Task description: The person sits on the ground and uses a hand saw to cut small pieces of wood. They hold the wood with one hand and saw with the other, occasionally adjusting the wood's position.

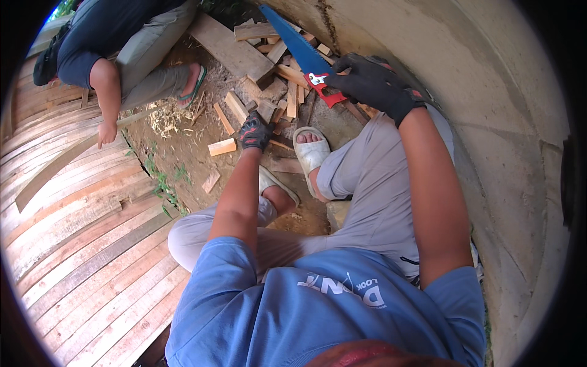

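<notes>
Right grip (370, 84) around the red handle (333, 98) of a blue saw (295, 41), left grip (255, 131) by wood offcuts (266, 110), its hold unclear.

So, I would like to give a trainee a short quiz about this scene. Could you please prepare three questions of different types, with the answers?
1. Which tool is in the right grip?

2. True or false: the left grip is bare, with no glove on it.

3. What lies around the left grip?
A) Bricks
B) Coiled rope
C) Cut wood pieces

Key:
1. A saw, blue in the blade and red at the handle.
2. False; it wears a dark glove.
3. C.
</notes>
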Tool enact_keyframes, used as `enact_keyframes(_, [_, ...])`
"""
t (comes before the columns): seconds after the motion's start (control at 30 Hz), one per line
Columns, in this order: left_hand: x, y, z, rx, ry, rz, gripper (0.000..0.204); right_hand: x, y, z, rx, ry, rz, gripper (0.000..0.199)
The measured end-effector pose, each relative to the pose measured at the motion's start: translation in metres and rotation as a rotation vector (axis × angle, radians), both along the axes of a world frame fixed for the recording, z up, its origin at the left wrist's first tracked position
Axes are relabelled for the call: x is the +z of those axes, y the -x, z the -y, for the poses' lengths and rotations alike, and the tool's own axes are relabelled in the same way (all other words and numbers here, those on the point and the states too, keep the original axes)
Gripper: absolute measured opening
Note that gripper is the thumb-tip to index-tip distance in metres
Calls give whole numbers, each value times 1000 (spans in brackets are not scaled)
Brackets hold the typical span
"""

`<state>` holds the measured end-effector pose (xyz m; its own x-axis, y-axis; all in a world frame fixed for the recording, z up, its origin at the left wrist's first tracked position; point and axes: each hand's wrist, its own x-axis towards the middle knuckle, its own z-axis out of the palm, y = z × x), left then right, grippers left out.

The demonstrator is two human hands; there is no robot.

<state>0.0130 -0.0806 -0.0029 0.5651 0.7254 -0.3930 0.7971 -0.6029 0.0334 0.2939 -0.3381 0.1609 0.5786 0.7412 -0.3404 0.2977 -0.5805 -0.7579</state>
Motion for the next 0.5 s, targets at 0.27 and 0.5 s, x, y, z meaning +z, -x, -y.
enact_keyframes(0.27, [-1,3,1,-67,-25,12,69,6,2,1,25,-32,71,63])
enact_keyframes(0.5, [-5,6,-6,-72,32,-36,96,-3,3,1,48,-50,125,63])
